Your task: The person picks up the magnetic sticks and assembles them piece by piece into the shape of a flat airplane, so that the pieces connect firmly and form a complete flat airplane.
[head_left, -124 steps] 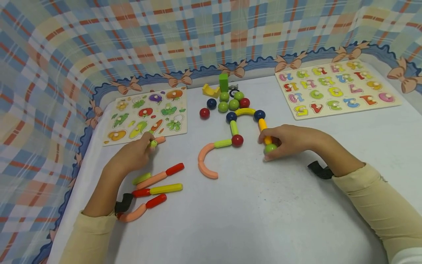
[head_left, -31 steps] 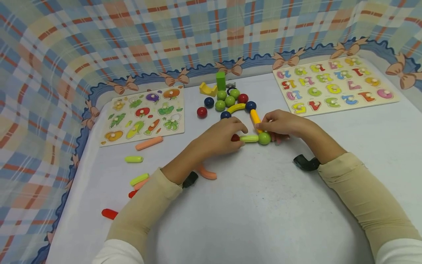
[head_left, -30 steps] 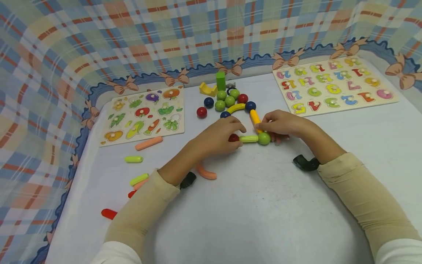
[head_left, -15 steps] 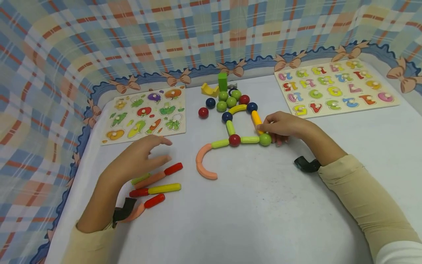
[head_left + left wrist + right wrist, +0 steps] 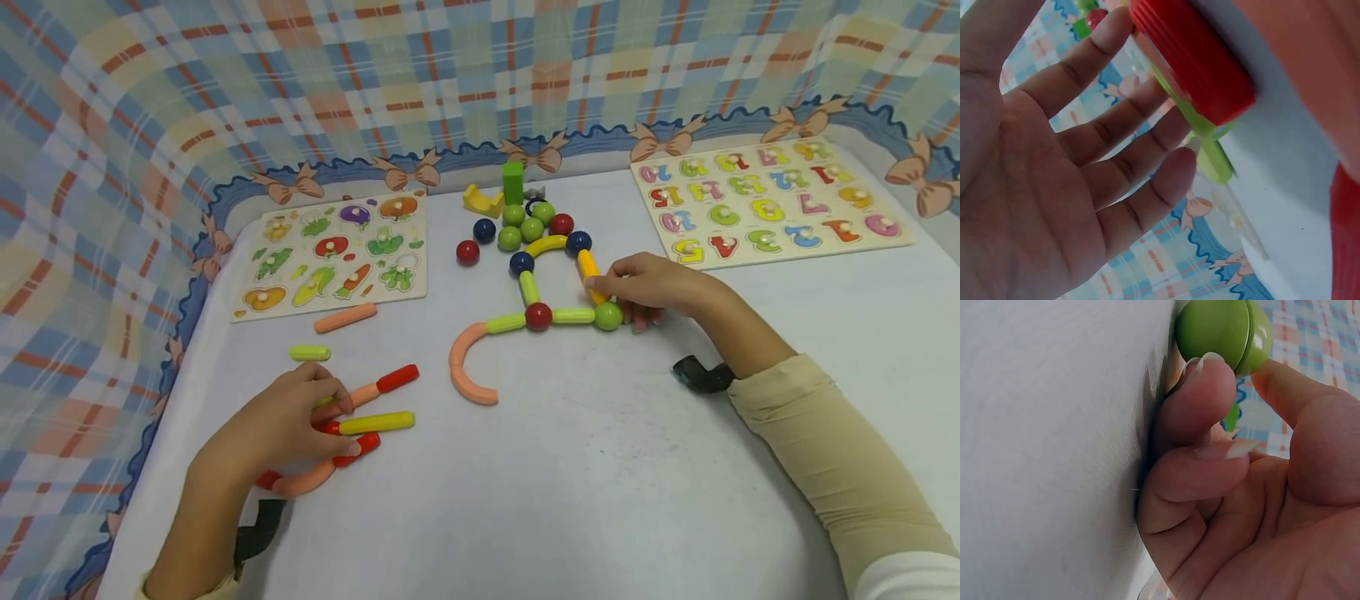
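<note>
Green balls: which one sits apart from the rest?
The green ball at the right end of a light-green stick, by the orange stick; the other four green balls bunch together near the upright green block.

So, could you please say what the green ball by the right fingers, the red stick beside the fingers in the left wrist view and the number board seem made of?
Green ball: probably plastic, glossy, given its highlights and a seam line.
Red stick: likely plastic too, semi-glossy, with parallel ridges.
Number board: perhaps wood, fairly matte, being flat and pale tan.
</note>
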The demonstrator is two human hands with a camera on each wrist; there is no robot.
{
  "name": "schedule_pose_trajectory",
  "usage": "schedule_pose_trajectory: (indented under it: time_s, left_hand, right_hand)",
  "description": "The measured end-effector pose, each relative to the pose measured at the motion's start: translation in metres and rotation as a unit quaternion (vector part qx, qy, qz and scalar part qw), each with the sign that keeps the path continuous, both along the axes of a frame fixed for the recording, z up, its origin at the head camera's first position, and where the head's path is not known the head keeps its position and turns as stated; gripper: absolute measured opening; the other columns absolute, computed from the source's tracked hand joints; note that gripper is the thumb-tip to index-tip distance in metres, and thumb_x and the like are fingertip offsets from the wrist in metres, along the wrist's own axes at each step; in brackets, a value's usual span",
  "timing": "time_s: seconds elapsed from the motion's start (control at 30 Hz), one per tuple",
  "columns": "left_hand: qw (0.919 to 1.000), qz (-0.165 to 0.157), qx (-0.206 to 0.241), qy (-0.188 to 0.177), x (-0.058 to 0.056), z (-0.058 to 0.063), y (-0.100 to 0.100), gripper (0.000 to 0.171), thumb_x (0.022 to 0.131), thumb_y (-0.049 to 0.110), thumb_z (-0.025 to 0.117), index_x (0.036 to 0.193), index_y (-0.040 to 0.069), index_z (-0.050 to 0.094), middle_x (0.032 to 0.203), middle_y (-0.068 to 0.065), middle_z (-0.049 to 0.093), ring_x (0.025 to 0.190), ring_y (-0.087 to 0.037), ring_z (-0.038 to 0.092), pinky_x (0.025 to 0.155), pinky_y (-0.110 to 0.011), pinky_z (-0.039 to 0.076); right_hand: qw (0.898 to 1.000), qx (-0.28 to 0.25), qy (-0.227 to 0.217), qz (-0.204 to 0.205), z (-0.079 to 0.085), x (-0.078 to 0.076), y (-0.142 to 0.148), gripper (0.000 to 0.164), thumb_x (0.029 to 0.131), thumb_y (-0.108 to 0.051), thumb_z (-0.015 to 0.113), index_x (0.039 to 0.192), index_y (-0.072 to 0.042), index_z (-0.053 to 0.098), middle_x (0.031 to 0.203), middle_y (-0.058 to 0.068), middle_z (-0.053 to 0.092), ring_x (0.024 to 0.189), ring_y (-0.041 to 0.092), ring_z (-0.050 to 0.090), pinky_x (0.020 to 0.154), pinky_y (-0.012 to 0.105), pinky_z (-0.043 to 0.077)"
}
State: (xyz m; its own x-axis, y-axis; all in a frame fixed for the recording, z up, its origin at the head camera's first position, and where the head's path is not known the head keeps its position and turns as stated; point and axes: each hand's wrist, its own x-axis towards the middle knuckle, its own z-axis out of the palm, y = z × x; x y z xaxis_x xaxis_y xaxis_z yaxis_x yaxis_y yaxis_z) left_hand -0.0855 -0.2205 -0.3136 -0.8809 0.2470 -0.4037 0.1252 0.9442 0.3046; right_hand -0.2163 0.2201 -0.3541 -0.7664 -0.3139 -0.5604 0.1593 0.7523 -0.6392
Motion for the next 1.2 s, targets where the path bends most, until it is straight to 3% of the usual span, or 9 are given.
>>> schedule_pose_trajectory:
  time_s: [0.17,0.33,0.47,0.6,0.97,1.2]
  left_hand:
    - [0.9996,-0.012,-0.022,0.009,0.01,-0.001,0.009,0.03,0.069,0.039,0.076,0.096,0.029,0.066,0.119,-0.002,0.046,0.107,-0.024,0.041,0.084,-0.046,0.043]
    - [0.9948,-0.041,-0.057,0.074,0.023,-0.007,0.015,0.037,0.073,0.039,0.072,0.107,0.025,0.066,0.125,-0.008,0.045,0.111,-0.03,0.041,0.085,-0.051,0.04]
    - [0.9867,-0.054,-0.077,0.133,0.026,-0.012,0.019,0.045,0.073,0.039,0.073,0.113,0.021,0.065,0.116,-0.009,0.051,0.102,-0.028,0.046,0.08,-0.048,0.043]
    - [0.9823,-0.051,-0.079,0.162,0.024,-0.015,0.023,0.048,0.073,0.038,0.073,0.115,0.017,0.063,0.103,-0.007,0.052,0.09,-0.024,0.045,0.076,-0.042,0.044]
    - [0.9853,-0.034,-0.041,0.162,0.008,-0.017,0.023,0.037,0.074,0.035,0.073,0.099,0.01,0.062,0.085,-0.002,0.044,0.076,-0.018,0.042,0.065,-0.031,0.038]
    - [0.9849,-0.046,-0.067,0.153,0.006,-0.018,0.027,0.032,0.067,0.032,0.079,0.087,0.014,0.062,0.084,-0.001,0.047,0.076,-0.018,0.046,0.066,-0.033,0.045]
  right_hand:
    - [1.0,-0.005,-0.006,-0.006,-0.002,0.001,0.001,0.058,0.082,-0.061,0.049,0.098,-0.006,0.053,0.069,0.012,0.055,0.054,0.025,0.053,0.048,0.029,0.039]
    - [1.0,-0.01,-0.004,-0.007,-0.003,0.0,0.001,0.056,0.084,-0.059,0.047,0.099,-0.006,0.053,0.07,0.012,0.055,0.054,0.026,0.053,0.048,0.029,0.04]
    - [1.0,-0.012,-0.002,-0.013,-0.003,0.0,0.003,0.055,0.085,-0.058,0.047,0.101,-0.006,0.053,0.069,0.012,0.055,0.054,0.026,0.053,0.048,0.029,0.04]
    - [1.0,-0.015,0.0,-0.017,-0.003,0.001,0.004,0.054,0.085,-0.057,0.048,0.1,-0.006,0.053,0.069,0.012,0.055,0.053,0.026,0.053,0.048,0.029,0.041]
    - [1.0,-0.017,0.003,-0.023,-0.005,0.001,0.004,0.053,0.084,-0.056,0.049,0.097,-0.006,0.054,0.069,0.013,0.055,0.052,0.026,0.053,0.046,0.029,0.04]
    - [0.999,-0.019,0.009,-0.025,-0.006,0.001,0.004,0.052,0.084,-0.056,0.05,0.096,-0.006,0.054,0.068,0.013,0.055,0.051,0.026,0.052,0.046,0.03,0.04]
